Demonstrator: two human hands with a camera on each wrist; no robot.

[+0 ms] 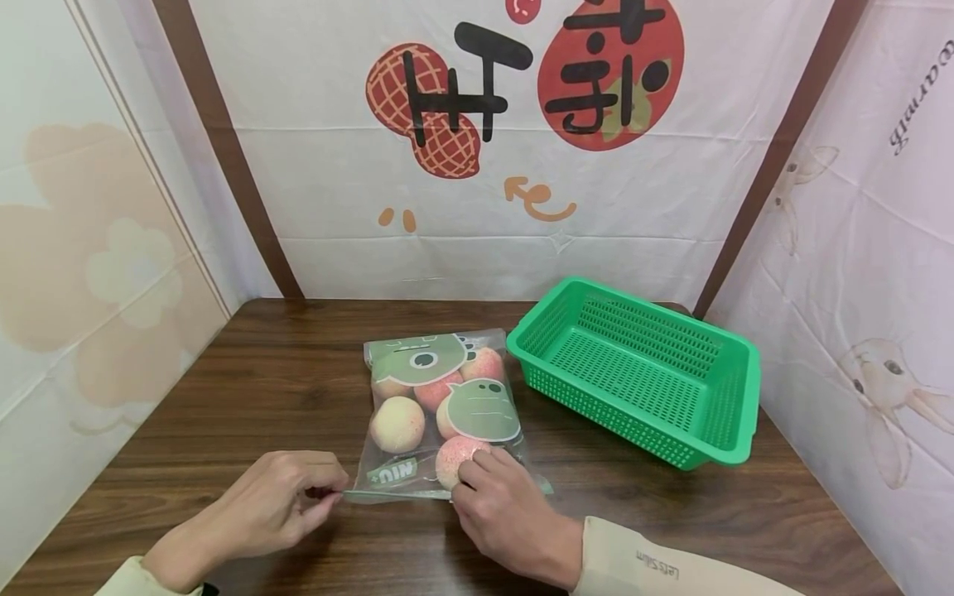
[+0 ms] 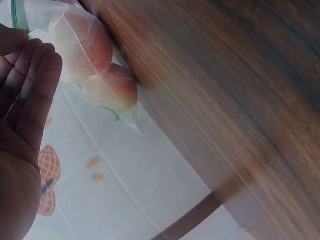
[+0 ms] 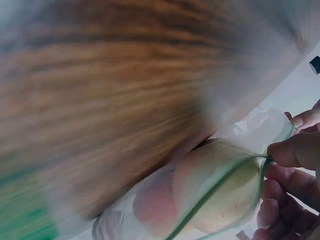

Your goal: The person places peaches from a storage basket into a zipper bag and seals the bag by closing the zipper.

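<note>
A clear zip bag (image 1: 488, 411) with green cartoon prints lies flat on the table, its green-edged mouth towards me. Several pinkish-yellow peaches (image 1: 397, 425) are inside; one pink peach (image 1: 456, 460) sits close to the mouth. My left hand (image 1: 261, 507) pinches the left corner of the mouth between thumb and fingers. Further right along the same edge, my right hand (image 1: 510, 515) pinches the zip strip (image 3: 212, 192) beside the pink peach. In the right wrist view the two green strips stand apart left of the pinch and meet at the thumb.
A green plastic basket (image 1: 614, 418) with slotted walls stands behind and right of the bag, near its top right corner. The dark wooden table (image 1: 298, 381) ends at a printed cloth backdrop (image 1: 335, 182), with more cloth at both sides.
</note>
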